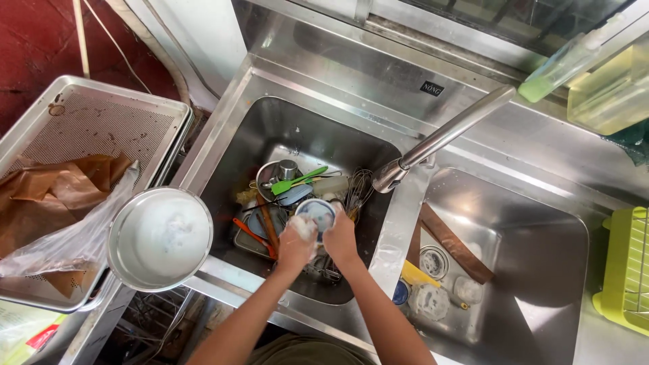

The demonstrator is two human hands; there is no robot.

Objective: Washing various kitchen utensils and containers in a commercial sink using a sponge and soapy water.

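While over the sink (pixel 223 135) — right hand (pixel 340 238) grip clasps small bowl (pixel 316 213) | left hand (pixel 296 245) grip clutches sponge (pixel 304 226)

The sink (pixel 243 128) and the tap (pixel 446 135) are brushed steel with a dull shine, and the round bowl (pixel 161 238) on the sink's edge is polished metal, wet and foamy inside. The perforated tray (pixel 101 118) is matt metal with stains; on it lie crumpled brown paper (pixel 54 192) and a thin clear plastic bag (pixel 74 240). The small bowl (pixel 316 213) held by the right hand (pixel 340 242) looks like glossy ceramic, the left hand (pixel 296 247) presses a soft foamy sponge (pixel 304 226), and the green spatula (pixel 297 181) and yellow-green rack (pixel 625 270) are smooth plastic.
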